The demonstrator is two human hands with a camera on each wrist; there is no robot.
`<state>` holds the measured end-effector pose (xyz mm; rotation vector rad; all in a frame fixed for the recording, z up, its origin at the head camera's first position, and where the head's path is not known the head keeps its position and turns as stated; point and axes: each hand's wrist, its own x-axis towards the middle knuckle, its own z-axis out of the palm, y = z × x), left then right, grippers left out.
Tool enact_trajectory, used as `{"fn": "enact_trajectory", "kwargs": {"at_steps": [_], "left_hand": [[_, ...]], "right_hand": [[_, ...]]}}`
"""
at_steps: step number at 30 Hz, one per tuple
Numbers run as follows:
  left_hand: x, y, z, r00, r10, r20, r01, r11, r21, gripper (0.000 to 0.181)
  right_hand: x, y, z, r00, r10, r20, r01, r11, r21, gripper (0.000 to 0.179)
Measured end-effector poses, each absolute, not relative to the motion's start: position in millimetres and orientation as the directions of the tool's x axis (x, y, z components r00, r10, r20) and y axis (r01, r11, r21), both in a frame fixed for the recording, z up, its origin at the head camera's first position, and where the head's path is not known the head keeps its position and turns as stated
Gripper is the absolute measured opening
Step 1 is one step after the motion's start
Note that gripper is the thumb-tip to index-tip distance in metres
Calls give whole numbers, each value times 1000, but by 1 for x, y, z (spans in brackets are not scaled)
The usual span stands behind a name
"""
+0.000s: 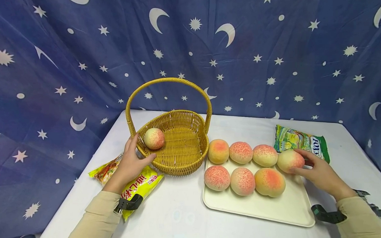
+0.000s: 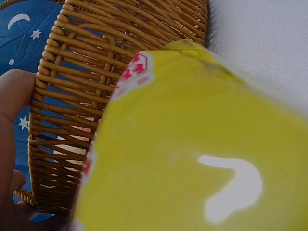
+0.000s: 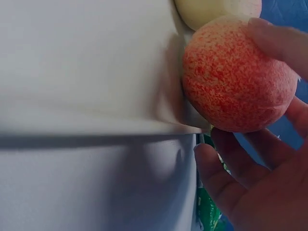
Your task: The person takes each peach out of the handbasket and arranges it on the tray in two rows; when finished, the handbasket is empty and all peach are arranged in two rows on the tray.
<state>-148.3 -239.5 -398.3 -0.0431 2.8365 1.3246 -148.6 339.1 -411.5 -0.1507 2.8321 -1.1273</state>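
Observation:
A golden wicker basket (image 1: 179,169) with a tall hoop handle stands left of centre, one peach (image 1: 154,138) inside by its left side. My left hand (image 1: 132,164) holds the basket's left rim, thumb along the front edge; in the left wrist view the thumb touches the woven rim (image 2: 45,82). My right hand (image 1: 318,172) grips a pale, red-blushed peach (image 1: 290,161) at the tray's far right corner, thumb and fingers around it. Whether that peach still touches the tray (image 1: 253,209) is hard to tell. Several other peaches (image 1: 242,181) sit on the tray in two rows.
Under my left forearm lies a yellow food packet (image 1: 140,185), which covers much of the left wrist view. A green packet (image 1: 301,141) lies behind the tray's right corner. A blue curtain (image 1: 188,56) with moons and stars hangs behind the white-covered table (image 1: 171,214).

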Motion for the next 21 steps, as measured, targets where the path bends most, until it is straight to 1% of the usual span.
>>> {"fn": "enact_trajectory", "kwargs": {"at_steps": [8, 12, 18, 21], "left_hand": [[-148, -240, -398, -999, -19, -26, -33, 641, 766, 107], [-149, -240, -398, -1000, -19, -23, -29, 641, 767, 108], [-149, -240, -398, -1000, -16, -21, -27, 636, 771, 107], [-149, -240, -398, -1000, -14, -25, -29, 635, 772, 107]], "right_hand": [[-152, 339, -410, -994, -102, -50, -37, 708, -706, 85], [-151, 337, -409, -994, -103, -48, -41, 721, -691, 86], [-152, 337, -411, -991, -133, 0, -97, 723, -684, 82], [-152, 337, -412, -988, -152, 13, -117, 705, -699, 85]]}}
